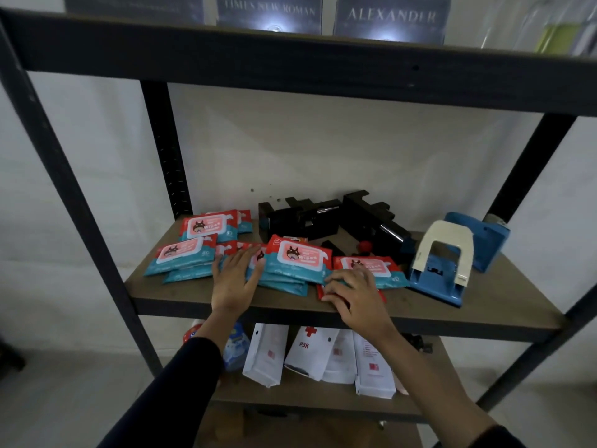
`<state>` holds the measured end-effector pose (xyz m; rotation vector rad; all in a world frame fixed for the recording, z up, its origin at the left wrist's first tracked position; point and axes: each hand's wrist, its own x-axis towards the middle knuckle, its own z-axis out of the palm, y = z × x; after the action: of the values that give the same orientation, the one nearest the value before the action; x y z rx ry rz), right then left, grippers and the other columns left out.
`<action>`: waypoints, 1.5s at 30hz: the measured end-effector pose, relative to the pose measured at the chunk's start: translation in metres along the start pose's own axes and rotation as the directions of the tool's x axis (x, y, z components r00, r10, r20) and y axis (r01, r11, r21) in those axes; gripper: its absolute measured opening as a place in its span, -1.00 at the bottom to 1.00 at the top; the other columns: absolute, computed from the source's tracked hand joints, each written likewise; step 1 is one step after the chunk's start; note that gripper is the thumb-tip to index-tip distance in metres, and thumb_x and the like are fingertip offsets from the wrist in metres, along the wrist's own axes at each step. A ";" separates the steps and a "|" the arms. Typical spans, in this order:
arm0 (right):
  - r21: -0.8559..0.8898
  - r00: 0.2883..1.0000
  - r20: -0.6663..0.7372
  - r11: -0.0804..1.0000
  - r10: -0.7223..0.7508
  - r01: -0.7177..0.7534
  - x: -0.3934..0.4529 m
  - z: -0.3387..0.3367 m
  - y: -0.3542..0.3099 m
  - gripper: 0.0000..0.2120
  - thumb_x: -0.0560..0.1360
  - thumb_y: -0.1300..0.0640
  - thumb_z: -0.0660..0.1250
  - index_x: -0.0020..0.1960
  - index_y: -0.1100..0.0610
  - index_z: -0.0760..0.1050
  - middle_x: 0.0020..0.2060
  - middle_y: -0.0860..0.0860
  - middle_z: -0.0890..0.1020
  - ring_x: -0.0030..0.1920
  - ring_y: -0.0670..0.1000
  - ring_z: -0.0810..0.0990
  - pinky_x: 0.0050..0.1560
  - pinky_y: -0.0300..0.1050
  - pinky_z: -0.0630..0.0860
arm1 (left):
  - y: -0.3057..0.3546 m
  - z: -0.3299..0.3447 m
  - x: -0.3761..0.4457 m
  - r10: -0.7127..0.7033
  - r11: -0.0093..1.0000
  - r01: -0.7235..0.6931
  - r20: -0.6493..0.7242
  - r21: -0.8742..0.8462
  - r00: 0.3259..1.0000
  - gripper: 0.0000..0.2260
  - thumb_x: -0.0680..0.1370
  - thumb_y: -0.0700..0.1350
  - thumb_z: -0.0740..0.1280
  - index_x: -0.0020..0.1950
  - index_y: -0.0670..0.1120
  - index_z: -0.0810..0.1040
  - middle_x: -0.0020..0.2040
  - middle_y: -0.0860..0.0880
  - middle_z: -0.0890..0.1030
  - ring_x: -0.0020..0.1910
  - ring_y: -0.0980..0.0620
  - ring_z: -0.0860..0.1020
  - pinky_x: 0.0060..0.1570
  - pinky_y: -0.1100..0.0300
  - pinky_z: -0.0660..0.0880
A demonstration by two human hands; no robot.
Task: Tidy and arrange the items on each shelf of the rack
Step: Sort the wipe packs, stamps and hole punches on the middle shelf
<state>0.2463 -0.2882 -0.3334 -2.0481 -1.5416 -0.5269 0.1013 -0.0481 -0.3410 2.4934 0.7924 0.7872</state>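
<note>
Wipes packs (298,261): red-and-teal, scattered in loose overlapping piles over left and centre of middle shelf (484,305).
Left hand (235,274): flat, fingers straight, palm down on packs at centre-left; grips nothing.
Right hand (353,294): fingers curled over front edge of a pack (368,266) near shelf front; looks like a light hold.
Black devices (332,218): at rear, behind packs.
Blue-and-cream hole punch (442,266): right of packs.
White pouches (310,354): lower shelf, one marked with red cross.
Rack (80,202): dark metal frame.
</note>
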 end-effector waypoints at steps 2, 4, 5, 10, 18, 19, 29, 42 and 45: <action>-0.037 1.000 -0.027 0.999 -0.003 0.002 -0.001 -0.003 -0.002 -0.83 0.56 -0.02 0.20 0.03 -0.05 0.56 0.06 -0.14 0.60 0.20 -0.10 0.49 0.44 0.10 0.11 | 0.000 -0.001 0.001 -0.001 1.000 0.001 0.021 0.008 1.000 -0.39 0.53 0.37 -0.12 0.45 0.12 0.30 0.44 0.08 0.38 0.47 0.11 0.23 0.50 -0.01 -0.20; -0.052 0.997 -0.082 0.999 -0.014 0.010 -0.002 -0.005 -0.003 -0.86 0.56 -0.01 0.20 0.04 -0.07 0.51 0.01 -0.14 0.63 0.16 -0.11 0.50 0.40 0.13 0.11 | 0.000 -0.001 0.002 -0.002 1.000 0.001 0.043 0.030 0.999 -0.41 0.54 0.37 -0.09 0.46 0.13 0.26 0.45 0.06 0.36 0.48 0.09 0.22 0.50 -0.01 -0.22; -0.049 0.994 -0.111 0.999 -0.015 0.009 -0.002 -0.006 -0.004 -0.88 0.56 0.00 0.20 0.05 -0.07 0.48 0.00 -0.13 0.64 0.14 -0.10 0.51 0.37 0.12 0.12 | 0.000 -0.001 0.002 -0.008 0.999 0.006 0.054 0.039 0.999 -0.42 0.54 0.37 -0.07 0.47 0.13 0.24 0.46 0.05 0.35 0.48 0.07 0.21 0.50 -0.02 -0.22; 0.010 0.965 -0.262 0.999 0.033 -0.032 0.009 -0.017 -0.010 -0.92 0.57 0.03 0.20 0.04 -0.06 0.44 -0.08 -0.09 0.66 0.03 -0.11 0.58 0.29 0.06 0.21 | 0.002 -0.002 0.002 -0.013 0.998 0.010 0.059 0.057 0.998 -0.43 0.55 0.35 -0.04 0.48 0.11 0.23 0.47 0.03 0.33 0.49 0.05 0.21 0.50 -0.06 -0.21; 0.096 0.927 -0.283 0.969 0.245 -0.227 0.054 -0.044 -0.012 -0.76 0.62 -0.10 0.06 0.03 0.01 0.42 -0.20 -0.10 0.63 -0.17 -0.17 0.53 0.19 -0.10 0.32 | 0.002 -0.002 0.001 -0.001 1.000 0.000 0.050 0.019 0.999 -0.38 0.50 0.39 -0.08 0.47 0.13 0.23 0.46 0.06 0.34 0.48 0.07 0.22 0.50 -0.05 -0.21; 0.092 0.940 -0.231 0.967 0.252 -0.237 0.064 -0.046 -0.009 -0.74 0.63 -0.11 0.03 0.04 0.00 0.42 -0.23 -0.10 0.63 -0.19 -0.19 0.51 0.21 -0.08 0.32 | 0.002 -0.002 0.000 0.003 1.000 -0.003 0.044 0.005 0.999 -0.37 0.51 0.39 -0.11 0.47 0.13 0.24 0.46 0.06 0.34 0.48 0.08 0.22 0.50 -0.06 -0.20; -0.045 0.928 0.131 0.937 0.348 -0.345 0.108 -0.007 0.007 -0.80 0.62 -0.07 0.09 0.11 -0.09 0.45 0.03 -0.12 0.56 0.13 -0.04 0.47 0.22 -0.01 0.18 | 0.000 -0.001 -0.001 -0.002 0.999 0.003 0.021 -0.044 1.000 -0.39 0.51 0.40 -0.13 0.45 0.16 0.28 0.44 0.13 0.36 0.47 0.16 0.21 0.50 0.01 -0.21; -0.020 0.900 -0.138 0.907 0.414 -0.421 0.097 -0.022 0.042 -0.85 0.60 0.07 0.19 0.10 -0.06 0.50 0.05 -0.13 0.56 0.08 -0.07 0.48 0.07 -0.14 0.22 | 0.034 -0.009 0.023 -0.026 0.995 0.014 -0.122 -0.096 0.992 -0.57 0.55 0.26 -0.07 0.15 0.08 0.44 0.16 0.04 0.50 0.26 0.02 0.40 0.42 -0.06 0.11; -0.026 0.840 -0.245 0.863 0.484 -0.504 0.103 -0.040 0.064 -0.86 0.57 0.12 0.24 0.08 -0.02 0.52 0.03 -0.07 0.58 0.08 0.01 0.50 0.08 -0.04 0.30 | 0.072 -0.006 0.039 0.071 0.997 -0.074 -0.110 -0.026 0.991 -0.67 0.59 0.15 0.08 0.26 0.05 0.42 0.22 0.03 0.46 0.27 0.02 0.36 0.39 -0.01 0.15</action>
<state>0.3365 -0.2485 -0.2520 -2.2482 -0.8146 -0.6078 0.1527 -0.0767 -0.2839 2.4821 0.7236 0.9607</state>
